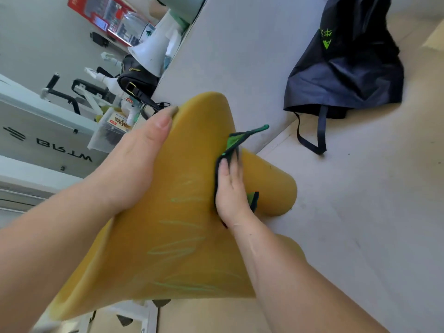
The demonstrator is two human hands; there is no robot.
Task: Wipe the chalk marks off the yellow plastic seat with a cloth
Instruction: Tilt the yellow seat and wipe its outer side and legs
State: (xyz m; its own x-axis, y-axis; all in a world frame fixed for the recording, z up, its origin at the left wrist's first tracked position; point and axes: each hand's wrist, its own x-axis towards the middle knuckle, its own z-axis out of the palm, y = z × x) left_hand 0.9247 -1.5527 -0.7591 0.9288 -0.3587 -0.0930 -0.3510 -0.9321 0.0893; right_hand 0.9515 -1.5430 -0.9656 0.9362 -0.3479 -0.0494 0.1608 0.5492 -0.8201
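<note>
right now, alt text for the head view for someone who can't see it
A person's right hand presses a green and black cloth flat against a yellow plastic seat, while the left hand grips the seat's far edge. Green chalk marks cross the seat nearer the camera; a dark bag lies on the floor beyond.

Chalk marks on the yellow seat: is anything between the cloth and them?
Nothing visible. The cloth under the right hand lies on the seat, and the chalk marks run across bare plastic beside it, toward the camera. The left hand grips the far edge, clear of the marks.
</note>
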